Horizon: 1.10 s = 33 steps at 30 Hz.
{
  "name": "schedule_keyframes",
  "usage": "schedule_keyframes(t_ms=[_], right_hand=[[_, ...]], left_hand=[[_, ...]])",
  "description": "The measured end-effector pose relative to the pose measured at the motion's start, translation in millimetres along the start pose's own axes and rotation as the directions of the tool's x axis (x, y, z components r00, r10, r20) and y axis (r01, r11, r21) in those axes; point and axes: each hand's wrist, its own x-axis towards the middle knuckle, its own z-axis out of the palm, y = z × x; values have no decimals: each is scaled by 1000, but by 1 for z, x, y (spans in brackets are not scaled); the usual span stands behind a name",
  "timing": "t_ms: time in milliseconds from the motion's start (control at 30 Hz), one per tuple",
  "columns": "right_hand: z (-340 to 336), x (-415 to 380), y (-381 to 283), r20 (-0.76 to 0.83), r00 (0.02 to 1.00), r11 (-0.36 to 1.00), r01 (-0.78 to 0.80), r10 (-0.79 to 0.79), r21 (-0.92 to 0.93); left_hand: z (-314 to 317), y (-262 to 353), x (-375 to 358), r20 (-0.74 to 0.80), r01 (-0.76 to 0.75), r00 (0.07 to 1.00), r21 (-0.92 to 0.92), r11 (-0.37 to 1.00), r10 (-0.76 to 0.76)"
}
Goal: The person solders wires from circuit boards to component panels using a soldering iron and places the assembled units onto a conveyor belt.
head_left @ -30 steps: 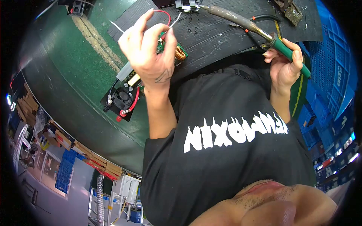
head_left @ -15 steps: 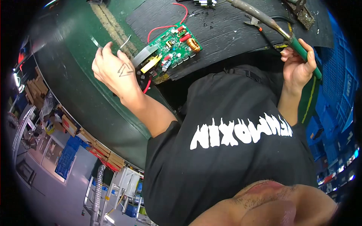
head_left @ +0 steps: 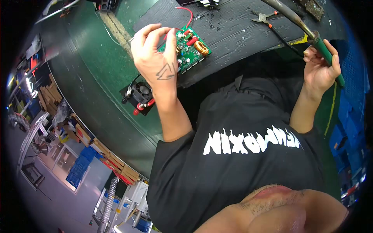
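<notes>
My left hand (head_left: pixel 157 56), palm down with curled fingers and the thumb near the index finger, is over the left part of a green circuit board (head_left: pixel 186 64). A thin silvery wire (head_left: pixel 112 35), which looks like solder wire, runs to the hand's outer side; its grip is mostly hidden. The board carries a copper coil (head_left: pixel 201 48) and red components. Below the hand is a black fan panel (head_left: pixel 142 93) with red and black terminals. My right hand (head_left: pixel 321 70) is closed round the green handle of a large soldering iron (head_left: pixel 323 48), whose metal shaft points up and left.
Diagonal cutters (head_left: pixel 264 18) with orange-and-black handles lie on the black mat (head_left: pixel 229 39). A red wire (head_left: pixel 190 15) curves up from the board. A dark metal piece (head_left: pixel 314 9) is at the upper right, and blue crates (head_left: pixel 351 85) stand at the right.
My left hand has moved right, over the board, covering its yellow part and grey plate. The fan panel shows more fully. My right hand keeps the soldering iron; the view has shifted slightly.
</notes>
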Motion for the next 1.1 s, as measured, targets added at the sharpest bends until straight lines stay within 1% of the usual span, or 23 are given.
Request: schedule_keyframes(t_ms=[33, 67, 100, 133, 167, 200, 233, 300, 333, 433, 500, 567, 600, 633, 700, 767, 833, 867, 900, 967, 1000, 1033, 1100], right_hand=[[-1, -1, 1, -10, 1000, 1000, 20, -20, 8], [-2, -5, 2, -2, 1000, 1000, 27, -27, -14], [-3, -9, 3, 7, 1000, 999, 29, -29, -36], [-4, -12, 3, -2, 999, 999, 34, -34, -31], [-5, -16, 3, 29, 999, 998, 46, -45, -35], [-7, -20, 3, 62, 996, 998, 58, -56, -38], [-9, -25, 3, 59, 996, 997, 66, -64, -36], [-12, -32, 2, 80, 995, 997, 69, -66, -45], [-14, -34, 3, 86, 993, 995, 86, -81, -57], [-18, -37, 6, 70, 995, 995, 72, -67, -63], [-18, -35, 9, 65, 996, 996, 70, -67, -53], [-18, -31, 11, 60, 996, 997, 62, -60, -48], [-17, -29, 13, 59, 997, 998, 58, -56, -37], [-17, -28, 14, 57, 997, 998, 50, -48, -25], [-15, -25, 16, 49, 998, 999, 42, -41, -16], [-16, -23, 17, 35, 999, 1000, 29, -29, -8], [-20, -20, 18, 35, 999, 1000, 13, -12, -5], [-20, -20, 18, 30, 1000, 1000, 6, -5, -7], [-18, -19, 17, 22, 1000, 1000, 3, -3, -13], [-18, -13, 17, 24, 1000, 1000, 7, -7, -20], [-20, -11, 17, 10, 1000, 1000, 5, -5, -26], [-20, -10, 18, -4, 1000, 999, 1, -1, -32], [-17, -5, 21, -15, 1000, 1000, 6, -6, -4]], left_hand=[[9, 1, 1, -83, -48, 996, -61, 997, 43], [16, 2, 2, -99, -88, 992, -112, 990, 77], [21, 6, -3, -93, -99, 992, -111, 989, 89], [25, 17, -6, -33, 112, 991, -306, 945, -128], [27, 24, -8, 70, 319, 943, -471, 822, -325], [31, 24, -9, 28, 269, 955, -503, 821, -295], [34, 20, -11, 28, 261, 958, -504, 823, -287], [40, 9, -11, 44, 250, 952, -680, 689, -302], [40, 9, -10, 30, 249, 946, -702, 668, -321], [43, 5, -6, 6, 235, 945, -705, 669, -326], [46, 12, -6, -14, 227, 947, -682, 696, -322], [47, 20, -4, -102, 177, 965, -429, 886, -242], [51, 26, -3, -142, 174, 960, -365, 915, -240], [53, 28, -2, -144, 179, 959, -361, 915, -244], [57, 30, 3, -223, -32, 974, -252, 967, -26], [50, 37, 4, -191, -9, 981, -253, 967, -41], [46, 42, 2, -48, 105, 991, -309, 945, -126], [50, 44, -1, -51, 75, 994, -348, 934, -99], [50, 47, -3, -32, 30, 999, -335, 942, -43], [56, 52, -6, 28, 58, 998, -408, 911, -51], [59, 51, -7, 43, 39, 999, -422, 906, -23], [58, 52, -7, 44, 47, 999, -420, 906, -32], [53, 58, -4, 34, 90, 996, -492, 866, -84]])
